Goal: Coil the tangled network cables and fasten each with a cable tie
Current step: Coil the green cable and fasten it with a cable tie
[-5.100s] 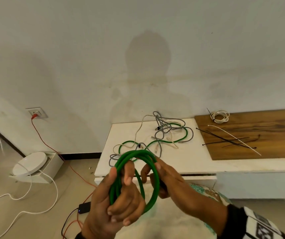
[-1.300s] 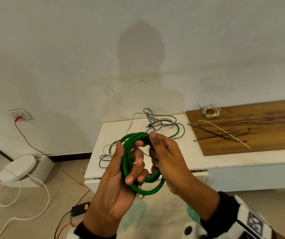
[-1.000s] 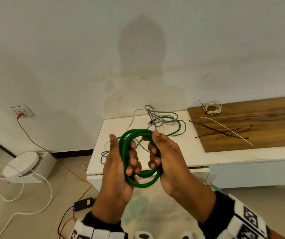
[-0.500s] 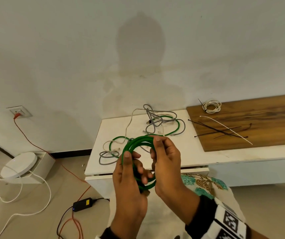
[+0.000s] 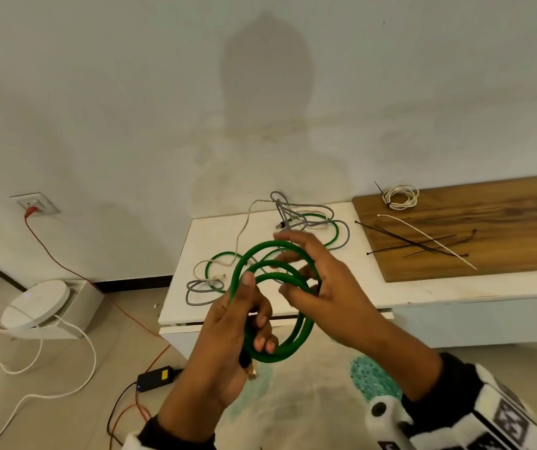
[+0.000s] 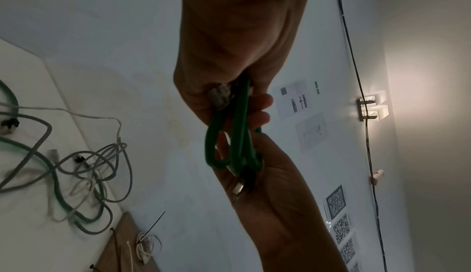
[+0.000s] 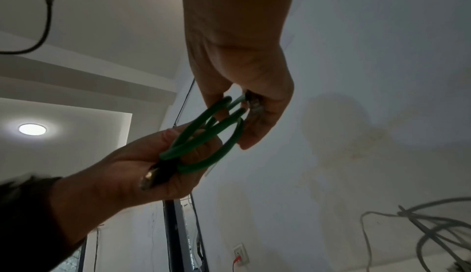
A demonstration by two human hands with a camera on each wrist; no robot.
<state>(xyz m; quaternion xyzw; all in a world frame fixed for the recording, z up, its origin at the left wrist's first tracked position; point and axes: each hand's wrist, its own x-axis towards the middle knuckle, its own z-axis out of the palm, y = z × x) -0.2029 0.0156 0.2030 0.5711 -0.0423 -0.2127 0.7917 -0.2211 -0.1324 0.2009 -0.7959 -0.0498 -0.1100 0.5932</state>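
A thick green network cable (image 5: pixel 302 332) is wound into a few loose loops and held in the air in front of the white table (image 5: pixel 358 280). My left hand (image 5: pixel 254 306) grips the coil's left side, with a black-booted plug (image 5: pixel 250 370) poking out below the palm. My right hand (image 5: pixel 302 271) holds the right side, its index finger stretched over the top loop. The right wrist view shows the right hand (image 7: pixel 237 119) pinching the loops (image 7: pixel 203 135) with the other plug (image 7: pixel 254 105) against the fingers. A tangle of grey, white and green cables (image 5: pixel 296 222) lies on the table.
A wooden board (image 5: pixel 488 222) on the table's right carries black cable ties (image 5: pixel 423 245), a white tie (image 5: pixel 429 238) and a small coiled white cable (image 5: pixel 400 196). On the floor at left are a round white device (image 5: pixel 36 303), a black adapter (image 5: pixel 158 378) and loose wires.
The coil has been turned between the hands and its loops have spread apart. My right hand has slid from the top of the coil to its right side, fingers more stretched.
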